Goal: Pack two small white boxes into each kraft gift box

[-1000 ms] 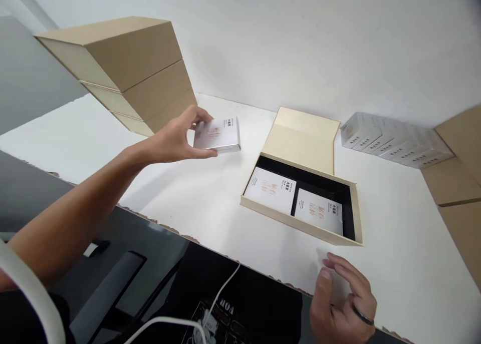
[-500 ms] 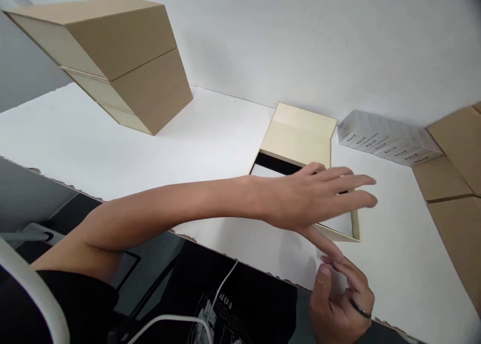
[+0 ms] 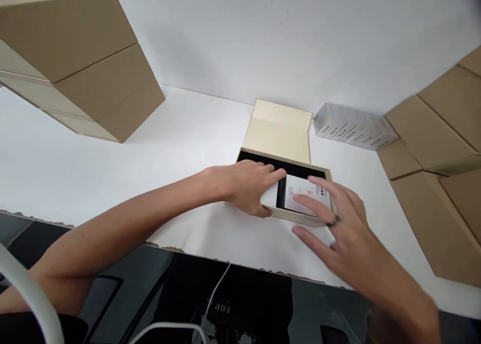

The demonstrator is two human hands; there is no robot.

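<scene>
A cream gift box [image 3: 280,215] lies with its lid [image 3: 280,128] folded back towards the wall. Inside, a black insert [image 3: 281,194] holds a white carton with print [image 3: 300,191] on the right and a plain-looking white piece [image 3: 268,196] on the left, mostly covered. My left hand [image 3: 250,186] grips the box's front left part, thumb at the front wall and fingers curled over the inside. Above the printed carton is my right hand [image 3: 338,214], slightly blurred, fingers spread and a dark ring on one; whether its fingertips touch the carton, I cannot tell.
A row of small white cartons [image 3: 353,126] stands against the wall. Tall stacks of tan boxes rise at the left [image 3: 105,88] and right [image 3: 432,209]. The white table [image 3: 188,133] has a rough front edge. A white cable [image 3: 220,289] hangs below it.
My left hand has drawn back left from across the box onto its front left part. My right hand has risen from the table's front edge to over the printed carton. The view has shifted right.
</scene>
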